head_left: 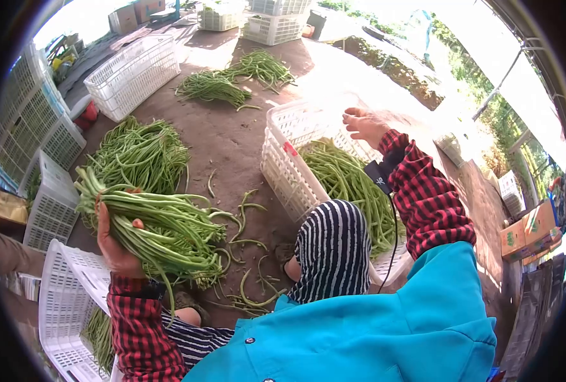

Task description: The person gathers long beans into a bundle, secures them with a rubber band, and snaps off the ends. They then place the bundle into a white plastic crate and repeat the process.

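My left hand [119, 245] is wrapped round a thick bundle of long green beans [168, 223], tied near its left end with a reddish band. The bundle is held low at the left, in front of a heap of loose beans [140, 153] on the ground. My right hand [364, 126] is raised over the far right part of a white crate [289, 172], its fingers apart and holding nothing. Inside that crate lie many long beans [346, 184].
Another white crate [66, 305] with beans stands at lower left. Stacked crates [28, 121] line the left side. An open crate [133, 76] and bean bundles [213, 88] lie farther back. Stray beans [248, 242] are scattered before my knees. Cardboard boxes [529, 232] sit at right.
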Demonstrator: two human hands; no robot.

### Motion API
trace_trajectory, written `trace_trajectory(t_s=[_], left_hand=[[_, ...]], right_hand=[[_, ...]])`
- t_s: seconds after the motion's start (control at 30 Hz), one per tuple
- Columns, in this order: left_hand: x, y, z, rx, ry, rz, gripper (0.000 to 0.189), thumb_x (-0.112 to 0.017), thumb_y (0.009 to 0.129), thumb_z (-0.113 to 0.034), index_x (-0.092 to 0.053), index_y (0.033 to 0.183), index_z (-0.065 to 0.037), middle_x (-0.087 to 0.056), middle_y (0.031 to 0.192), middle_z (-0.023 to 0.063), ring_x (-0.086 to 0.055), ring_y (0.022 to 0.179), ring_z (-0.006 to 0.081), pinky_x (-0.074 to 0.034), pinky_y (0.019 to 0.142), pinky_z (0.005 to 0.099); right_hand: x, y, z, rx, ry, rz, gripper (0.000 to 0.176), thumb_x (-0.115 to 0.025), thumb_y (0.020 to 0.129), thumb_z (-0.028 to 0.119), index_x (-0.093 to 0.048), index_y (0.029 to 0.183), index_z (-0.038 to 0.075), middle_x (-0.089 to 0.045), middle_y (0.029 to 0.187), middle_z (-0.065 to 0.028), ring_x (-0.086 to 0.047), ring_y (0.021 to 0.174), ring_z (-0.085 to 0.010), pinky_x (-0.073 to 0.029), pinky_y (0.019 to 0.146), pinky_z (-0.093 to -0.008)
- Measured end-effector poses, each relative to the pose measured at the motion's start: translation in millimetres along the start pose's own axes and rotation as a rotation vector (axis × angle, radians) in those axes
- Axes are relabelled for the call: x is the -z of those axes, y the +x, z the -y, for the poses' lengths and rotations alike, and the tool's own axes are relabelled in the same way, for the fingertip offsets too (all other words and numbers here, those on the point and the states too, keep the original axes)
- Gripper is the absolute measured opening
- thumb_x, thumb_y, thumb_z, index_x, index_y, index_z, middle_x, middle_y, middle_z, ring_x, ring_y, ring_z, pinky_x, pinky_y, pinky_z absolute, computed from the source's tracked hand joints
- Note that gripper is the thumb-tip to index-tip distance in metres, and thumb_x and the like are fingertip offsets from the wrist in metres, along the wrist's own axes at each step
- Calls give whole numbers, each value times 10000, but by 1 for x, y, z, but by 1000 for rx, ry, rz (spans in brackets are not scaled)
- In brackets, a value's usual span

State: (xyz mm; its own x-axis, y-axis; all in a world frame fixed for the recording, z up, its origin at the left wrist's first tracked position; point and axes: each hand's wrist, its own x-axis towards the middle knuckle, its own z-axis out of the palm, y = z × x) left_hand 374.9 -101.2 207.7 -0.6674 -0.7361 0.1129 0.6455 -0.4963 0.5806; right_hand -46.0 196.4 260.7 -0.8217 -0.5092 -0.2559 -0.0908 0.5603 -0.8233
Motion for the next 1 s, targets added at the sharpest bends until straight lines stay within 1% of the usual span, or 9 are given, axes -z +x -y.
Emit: trace_trajectory(t_s=[0.13, 0.3, 0.33, 0.4, 0.43, 0.57, 0.73, 0.8, 1.0], left_hand=[[-16, -6, 9, 194, -255, 181, 321, -456, 916, -285, -434, 1203, -143, -538, 1074, 191, -497, 1074, 365, -560, 502, 345], [-25, -12, 21, 355, -309, 285, 405, -498, 883, -338, -430, 1197, -92, -534, 1069, 179, -500, 1061, 386, -578, 518, 402], [-26, -15, 21, 377, -262, 241, 402, -503, 884, -331, -434, 1191, -81, -547, 1060, 168, -561, 978, 347, -575, 523, 387], [-26, -18, 17, 403, -94, 179, 405, -508, 883, -325, -435, 1195, -77, -564, 1045, 154, -612, 878, 294, -576, 541, 374], [-28, -20, 19, 321, 58, 77, 388, -513, 888, -293, -438, 1203, -79, -577, 1036, 143, -632, 816, 255, -576, 555, 373], [-21, -23, 14, 326, 239, -10, 362, -520, 893, -241, -433, 1211, -91, -576, 1035, 112, -623, 853, 235, -569, 568, 389], [-15, -24, 28, 302, 125, -12, 398, -617, 836, -223, -457, 1174, -86, -582, 1006, 83, -606, 858, 209, -547, 655, 356], [-19, -23, 33, 215, 334, -49, 414, -663, 797, -190, -470, 1142, -67, -583, 1002, 70, -598, 854, 198, -514, 720, 323], [-17, -19, 25, 388, 198, 16, 469, -565, 689, 30, -447, 1136, -49, -562, 1017, 86, -573, 923, 219, -488, 810, 345]], right_hand=[[-90, -34, 60, 368, 131, 392, 436, -561, 879, 313, -492, 1190, 16, -583, 1054, -23, -506, 983, -95, -412, 838, -251], [-210, -97, 82, 588, 296, 820, 599, -636, 822, 318, -415, 1269, -14, -505, 1223, -82, -452, 1141, -160, -362, 955, -292], [-229, -99, 73, 650, 378, 918, 627, -653, 810, 306, -399, 1280, -21, -485, 1249, -93, -438, 1162, -172, -354, 969, -299], [-246, -115, 73, 413, 565, 1276, 694, -670, 793, 332, -371, 1293, -45, -498, 1219, -125, -455, 1126, -181, -331, 984, -305], [-250, -114, 71, 414, 570, 1287, 694, -670, 793, 332, -371, 1293, -45, -498, 1219, -125, -455, 1126, -181, -331, 984, -305], [-256, -110, 59, -79, 913, 1142, 288, -641, 818, 148, -557, 1025, -34, -631, 916, -92, -622, 782, -152, -519, 705, -273], [-257, -115, 62, -20, 910, 1241, 314, -617, 818, 85, -519, 1090, -40, -619, 983, -90, -607, 871, -152, -494, 786, -284], [-260, -115, 59, 49, 886, 1240, 333, -619, 812, 71, -510, 1106, -39, -613, 1000, -87, -598, 896, -149, -482, 804, -280], [-249, -96, 56, -85, 946, 1208, 286, -604, 823, 60, -523, 1084, -23, -609, 962, -81, -599, 859, -152, -512, 754, -295]])
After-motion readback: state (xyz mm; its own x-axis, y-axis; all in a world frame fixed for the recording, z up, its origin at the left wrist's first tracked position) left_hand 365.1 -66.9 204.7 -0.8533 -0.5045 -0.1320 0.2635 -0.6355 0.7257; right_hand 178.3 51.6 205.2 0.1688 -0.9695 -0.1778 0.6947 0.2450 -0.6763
